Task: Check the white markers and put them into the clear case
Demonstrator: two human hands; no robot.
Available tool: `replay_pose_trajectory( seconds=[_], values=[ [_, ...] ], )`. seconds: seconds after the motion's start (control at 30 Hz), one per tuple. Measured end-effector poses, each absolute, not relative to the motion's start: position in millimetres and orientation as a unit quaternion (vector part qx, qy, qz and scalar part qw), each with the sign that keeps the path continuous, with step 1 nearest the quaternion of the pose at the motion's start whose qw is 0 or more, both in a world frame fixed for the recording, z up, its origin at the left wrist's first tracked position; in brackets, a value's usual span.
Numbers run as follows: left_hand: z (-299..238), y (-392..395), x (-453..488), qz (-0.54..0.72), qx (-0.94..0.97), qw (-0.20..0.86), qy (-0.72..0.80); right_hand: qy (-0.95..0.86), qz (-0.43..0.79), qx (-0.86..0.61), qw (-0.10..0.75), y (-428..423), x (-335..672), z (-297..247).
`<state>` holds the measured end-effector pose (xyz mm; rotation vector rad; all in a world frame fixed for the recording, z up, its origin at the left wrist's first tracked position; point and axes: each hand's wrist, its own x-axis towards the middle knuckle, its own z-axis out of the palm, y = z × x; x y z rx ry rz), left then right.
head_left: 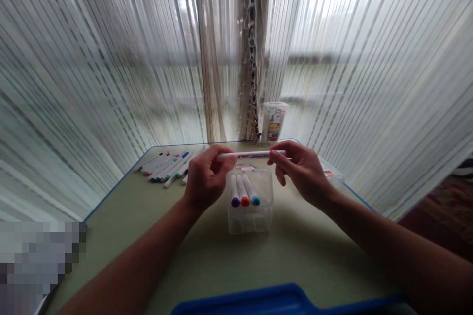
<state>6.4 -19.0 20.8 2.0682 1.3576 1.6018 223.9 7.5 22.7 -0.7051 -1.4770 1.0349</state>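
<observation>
A white marker (251, 155) lies level between my two hands, above the table. My left hand (209, 172) pinches its left end, and my right hand (297, 167) grips its right end between thumb and fingers. Just below stands a clear plastic case (250, 221) with its lid (265, 184) open. Three white markers rest side by side there, their ends showing a purple cap (235, 202), an orange cap (245, 201) and a teal cap (255, 200). The cap colour of the held marker is hidden by my fingers.
Several loose white markers (168, 167) with coloured ends lie in a pile at the back left. A clear labelled box (274, 122) stands at the far edge, before string curtains (155, 58). A blue plastic edge (240, 300) is nearest me on the green table (207, 265).
</observation>
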Motion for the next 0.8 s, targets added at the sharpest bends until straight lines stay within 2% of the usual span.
replay_pose_trajectory(
  seconds=[0.27,0.53,0.8],
  values=[
    [24.1,-21.1,6.3,0.546,0.692,0.117,0.458,-0.608,0.494,-0.269,0.561,10.3,225.5,18.9],
    [21.8,-18.5,6.1,0.543,0.694,0.102,0.461,-0.623,0.458,-0.287,0.565,7.7,224.1,20.5],
    [19.7,-17.4,7.2,0.551,0.687,0.134,0.454,-0.620,0.471,-0.270,0.566,11.4,225.1,18.1]
  ],
)
